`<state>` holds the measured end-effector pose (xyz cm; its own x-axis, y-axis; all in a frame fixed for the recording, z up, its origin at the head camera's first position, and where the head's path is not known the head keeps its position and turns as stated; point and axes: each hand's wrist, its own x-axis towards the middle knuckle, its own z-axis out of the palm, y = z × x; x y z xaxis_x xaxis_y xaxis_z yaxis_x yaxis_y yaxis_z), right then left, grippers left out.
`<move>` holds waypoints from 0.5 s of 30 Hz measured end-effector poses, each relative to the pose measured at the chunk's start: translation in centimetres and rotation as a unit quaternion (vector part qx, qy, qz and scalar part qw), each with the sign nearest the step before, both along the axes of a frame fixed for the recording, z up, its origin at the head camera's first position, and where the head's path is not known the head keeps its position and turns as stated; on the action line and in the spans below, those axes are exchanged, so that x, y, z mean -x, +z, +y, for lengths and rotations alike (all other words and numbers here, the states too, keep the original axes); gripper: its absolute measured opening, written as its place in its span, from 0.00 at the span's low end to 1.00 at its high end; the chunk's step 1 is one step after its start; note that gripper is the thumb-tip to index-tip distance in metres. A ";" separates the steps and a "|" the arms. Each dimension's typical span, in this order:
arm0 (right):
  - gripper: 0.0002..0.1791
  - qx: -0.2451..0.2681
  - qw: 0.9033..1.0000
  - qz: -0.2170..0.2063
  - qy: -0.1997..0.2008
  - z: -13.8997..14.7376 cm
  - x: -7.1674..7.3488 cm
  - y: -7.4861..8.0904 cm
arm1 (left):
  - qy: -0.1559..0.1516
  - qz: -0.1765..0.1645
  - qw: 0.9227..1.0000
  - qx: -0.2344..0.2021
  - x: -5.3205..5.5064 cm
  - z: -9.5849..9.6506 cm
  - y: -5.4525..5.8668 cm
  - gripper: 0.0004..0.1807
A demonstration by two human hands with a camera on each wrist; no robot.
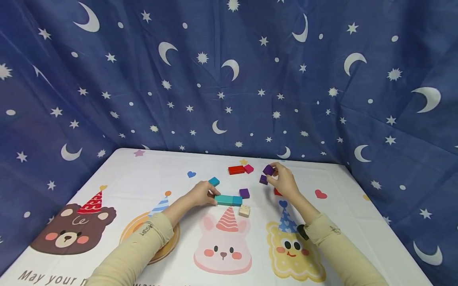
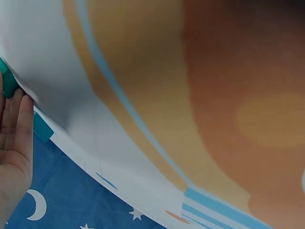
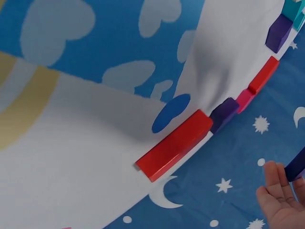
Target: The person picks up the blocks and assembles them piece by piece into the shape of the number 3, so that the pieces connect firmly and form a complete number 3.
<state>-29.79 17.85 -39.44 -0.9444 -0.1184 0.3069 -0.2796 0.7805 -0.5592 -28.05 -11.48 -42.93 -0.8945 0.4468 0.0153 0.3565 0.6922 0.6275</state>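
Note:
My left hand (image 1: 204,193) pinches the left end of a long teal block (image 1: 224,200) lying on the table. A small blue-teal block (image 1: 237,200) adjoins its right end. Beyond the left fingers lies another blue block (image 1: 214,181). With thumb and fingers, my right hand (image 1: 286,182) holds a dark purple block (image 1: 268,170), also visible at the edge of the right wrist view (image 3: 296,167). A smaller purple block (image 1: 263,179) is just below it in the head view. Part of a red block (image 1: 277,192) shows beside the right wrist; the right wrist view shows it whole.
A red block (image 1: 236,170) and a pink block (image 1: 248,169) lie together toward the back. One purple block (image 1: 244,193) and a beige block (image 1: 245,210) are near the teal ones. The printed white tablecloth (image 1: 171,167) ends at a blue star-patterned curtain (image 1: 200,99).

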 end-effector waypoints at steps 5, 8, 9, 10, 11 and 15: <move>0.22 0.011 1.000 0.011 0.014 -0.4 -0.9 -0.1 | 0.003 0.000 1.000 0.004 0.2 0.0 -0.1 0.16; 0.22 0.012 1.000 0.013 0.011 -0.7 -1.4 -0.1 | 0.001 -0.001 1.000 0.005 0.2 0.0 -0.1 0.16; 0.22 0.013 1.000 0.013 0.010 -0.8 -1.6 -0.1 | 0.002 -0.002 1.000 0.004 0.2 0.0 -0.1 0.16; 0.21 0.014 1.000 0.014 0.010 -0.9 -1.7 -0.1 | 0.003 -0.003 1.000 0.004 0.2 0.0 -0.1 0.16; 0.21 0.014 1.000 0.016 0.012 -0.9 -1.9 0.0 | 0.004 -0.005 1.000 0.003 0.1 0.1 0.0 0.16; 0.20 0.016 0.999 0.025 0.021 -1.1 -2.5 0.1 | 0.010 -0.006 1.000 0.003 0.1 0.1 0.0 0.16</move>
<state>-27.29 16.71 -39.38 -0.9223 -0.1471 0.3573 -0.3398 0.7490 -0.5688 -28.10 -11.38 -42.91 -0.9033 0.4291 0.0017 0.3352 0.7032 0.6270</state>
